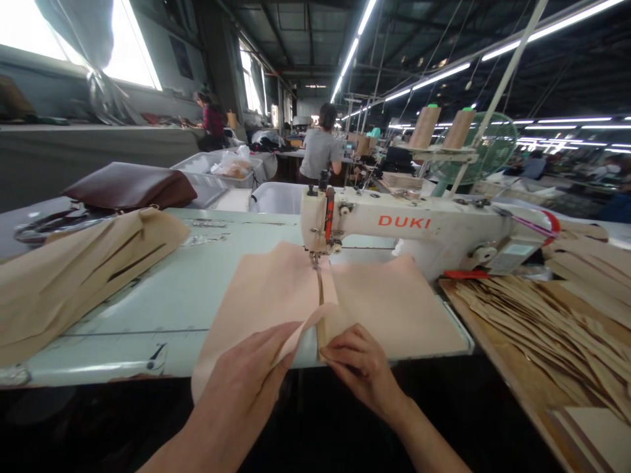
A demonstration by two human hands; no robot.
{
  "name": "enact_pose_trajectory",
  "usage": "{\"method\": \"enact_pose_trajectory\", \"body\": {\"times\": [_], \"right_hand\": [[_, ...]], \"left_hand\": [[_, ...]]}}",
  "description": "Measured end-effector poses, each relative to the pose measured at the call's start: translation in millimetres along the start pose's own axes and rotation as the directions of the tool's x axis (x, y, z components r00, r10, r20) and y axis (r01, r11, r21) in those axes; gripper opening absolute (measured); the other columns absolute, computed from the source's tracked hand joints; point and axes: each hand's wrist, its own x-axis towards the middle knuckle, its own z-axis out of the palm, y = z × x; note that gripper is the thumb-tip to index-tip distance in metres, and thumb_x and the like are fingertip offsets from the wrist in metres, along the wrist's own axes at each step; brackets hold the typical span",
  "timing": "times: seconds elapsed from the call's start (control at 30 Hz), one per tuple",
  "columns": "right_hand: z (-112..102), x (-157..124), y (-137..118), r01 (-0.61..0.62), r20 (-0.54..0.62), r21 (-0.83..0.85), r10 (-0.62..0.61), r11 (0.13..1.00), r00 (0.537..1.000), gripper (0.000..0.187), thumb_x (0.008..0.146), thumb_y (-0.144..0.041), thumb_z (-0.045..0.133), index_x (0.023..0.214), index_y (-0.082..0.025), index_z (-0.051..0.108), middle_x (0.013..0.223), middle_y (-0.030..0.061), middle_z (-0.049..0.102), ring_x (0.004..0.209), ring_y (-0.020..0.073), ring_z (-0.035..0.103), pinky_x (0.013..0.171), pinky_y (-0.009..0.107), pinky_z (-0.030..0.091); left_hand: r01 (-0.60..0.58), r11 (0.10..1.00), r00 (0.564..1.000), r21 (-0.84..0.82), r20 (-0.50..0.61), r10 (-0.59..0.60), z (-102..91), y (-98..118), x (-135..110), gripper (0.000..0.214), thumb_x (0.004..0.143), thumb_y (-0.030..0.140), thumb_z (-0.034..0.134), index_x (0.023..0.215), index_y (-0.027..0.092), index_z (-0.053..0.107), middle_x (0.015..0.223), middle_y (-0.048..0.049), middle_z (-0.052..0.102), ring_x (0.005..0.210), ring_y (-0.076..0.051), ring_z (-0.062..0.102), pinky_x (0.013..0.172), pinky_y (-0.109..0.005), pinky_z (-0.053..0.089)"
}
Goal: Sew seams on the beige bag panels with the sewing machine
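Here we are at the near edge of the pale green tabletop (138, 315), and my left hand (246, 368) has the curled edge of the left beige panel (266, 282) gripped between thumb and fingers, the sheet drooping over that near edge. My right hand (362, 364) is pinched closed, thumb to fingertips, on the lower end of a narrow tan strip (322, 328), right at the middle of the near edge. Up the strip goes, between the two sheets, towards the presser foot (314, 259) of the white DUKI sewing machine (404, 223); whether the sheets join under there, I cannot tell. The right beige panel (394, 302) lies flat, spreading out to the near right corner. Over on the left end, a folded tan bundle (89, 282) sprawls across the tabletop, and past the far left corner sits a dark brown leather bag (133, 187). Beyond the right edge, a wooden board (513, 374) carries a heap of tan strips (537, 335). Two thread cones (424, 128) stand above the machine, and further off, a person in a grey shirt (320, 151) faces away from me.
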Motion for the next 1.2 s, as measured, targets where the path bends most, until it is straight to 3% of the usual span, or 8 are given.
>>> {"method": "enact_pose_trajectory", "body": {"times": [0.1, 0.2, 0.27, 0.43, 0.7, 0.9, 1.03, 1.2], "right_hand": [[1, -4, 1, 0.02, 0.03, -0.067, -0.018, 0.998, 0.999, 0.019, 0.097, -0.023, 0.057, 0.108, -0.024, 0.072, 0.095, 0.0052, 0.069, 0.089, 0.0184, 0.055, 0.078, 0.034, 0.049], [5, -12, 2, 0.065, 0.02, -0.149, -0.062, 0.987, 0.998, 0.024, 0.099, -0.021, 0.05, 0.087, -0.021, 0.071, 0.086, 0.0059, 0.067, 0.092, 0.0203, 0.053, 0.081, 0.037, 0.047], [8, -16, 2, 0.109, -0.015, -0.175, -0.114, 0.979, 0.993, 0.032, 0.1, -0.02, 0.044, 0.076, -0.019, 0.065, 0.08, 0.0061, 0.063, 0.092, 0.0211, 0.053, 0.08, 0.038, 0.045], [13, -23, 3, 0.139, -0.089, -0.17, -0.156, 0.975, 0.984, 0.031, 0.1, -0.018, 0.039, 0.082, -0.019, 0.064, 0.086, 0.0067, 0.065, 0.095, 0.0213, 0.053, 0.08, 0.038, 0.045], [14, -28, 5, 0.106, -0.06, -0.145, -0.116, 0.984, 0.991, 0.022, 0.093, -0.009, 0.046, 0.091, -0.019, 0.066, 0.1, 0.0076, 0.068, 0.102, 0.0224, 0.054, 0.086, 0.04, 0.047], [13, -25, 2, 0.119, -0.069, -0.154, -0.131, 0.981, 0.989, 0.031, 0.091, -0.005, 0.042, 0.11, -0.016, 0.065, 0.102, 0.0105, 0.067, 0.102, 0.0234, 0.054, 0.084, 0.041, 0.048], [8, -23, -4, 0.106, -0.088, -0.153, -0.12, 0.983, 0.989, 0.029, 0.091, -0.003, 0.043, 0.104, -0.017, 0.065, 0.097, 0.009, 0.068, 0.099, 0.0219, 0.055, 0.083, 0.038, 0.05], [-15, -1, -10, -0.083, -0.225, -0.133, 0.052, 0.988, 0.973, 0.026, 0.091, 0.0, 0.041, 0.096, -0.018, 0.06, 0.098, 0.0067, 0.064, 0.094, 0.0153, 0.058, 0.081, 0.029, 0.051]], "left_hand": [[-0.182, 0.974, 0.983, 0.136, 0.019, 0.181, 7.3, -7, -4, 0.043, 0.1, 0.022, 0.042, 0.142, 0.028, 0.049, 0.136, -0.0016, 0.062, 0.123, -0.02, 0.059, 0.107, -0.032, 0.047], [-0.429, 0.85, 0.902, 0.305, 0.101, 0.419, 21.2, -15, -10, 0.06, 0.084, 0.003, 0.042, 0.141, 0.022, 0.048, 0.141, -0.0005, 0.057, 0.132, -0.018, 0.051, 0.117, -0.033, 0.035], [-0.496, 0.775, 0.863, 0.392, 0.123, 0.49, 31.0, -18, -15, 0.066, 0.075, -0.001, 0.042, 0.137, 0.018, 0.051, 0.141, -0.0023, 0.058, 0.133, -0.018, 0.049, 0.118, -0.033, 0.032], [-0.518, 0.728, 0.839, 0.45, 0.102, 0.534, 42.6, -20, -18, 0.069, 0.068, -0.002, 0.042, 0.134, 0.015, 0.052, 0.138, -0.0058, 0.06, 0.137, -0.019, 0.044, 0.12, -0.033, 0.029], [-0.523, 0.723, 0.842, 0.452, 0.142, 0.521, 43.2, -18, -12, 0.069, 0.067, -0.002, 0.041, 0.132, 0.017, 0.054, 0.14, -0.0049, 0.058, 0.135, -0.02, 0.047, 0.12, -0.036, 0.029], [-0.536, 0.668, 0.841, 0.516, 0.253, 0.478, 42.7, -20, -14, 0.07, 0.065, -0.005, 0.04, 0.131, 0.015, 0.056, 0.142, -0.0058, 0.056, 0.133, -0.02, 0.049, 0.117, -0.037, 0.034], [-0.569, 0.643, 0.822, 0.514, 0.318, 0.473, 47.8, -27, -15, 0.072, 0.065, -0.003, 0.043, 0.134, 0.014, 0.053, 0.146, -0.0073, 0.052, 0.136, -0.022, 0.045, 0.116, -0.038, 0.035], [-0.629, 0.591, 0.772, 0.506, 0.314, 0.553, 53.3, -40, -5, 0.063, 0.073, 0.002, 0.048, 0.134, 0.015, 0.053, 0.137, -0.0051, 0.061, 0.126, -0.02, 0.055, 0.112, -0.032, 0.039]]}}
